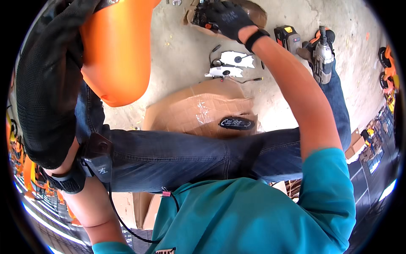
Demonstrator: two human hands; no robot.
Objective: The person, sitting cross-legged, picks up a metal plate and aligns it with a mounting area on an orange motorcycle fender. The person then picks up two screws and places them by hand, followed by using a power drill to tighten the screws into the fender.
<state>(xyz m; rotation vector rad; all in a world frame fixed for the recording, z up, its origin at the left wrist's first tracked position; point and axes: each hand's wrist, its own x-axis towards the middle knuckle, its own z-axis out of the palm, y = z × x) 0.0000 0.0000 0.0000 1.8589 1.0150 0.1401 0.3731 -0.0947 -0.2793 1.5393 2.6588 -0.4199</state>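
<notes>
My left hand (55,80), in a black mesh glove, grips a curved orange plastic cover (120,55) raised close at the left. Its fingertips are cut off by the upper edge. At the top, my right hand (230,19), in a black glove, reaches into a small cardboard box (256,15) of dark small parts (203,21). Its fingers dip among these parts, and their tips are hidden, so their closure cannot be made out. Two white plates with black cables, a farther plate (237,59) and a nearer plate (226,72), lie on the floor below that box.
A flattened cardboard piece (190,106) with a dark oval display (237,123) lies before my legs (169,156). At the right are a battery power tool (289,38) and a metal-headed impact wrench (323,59). A wrench end (176,2) shows at the top.
</notes>
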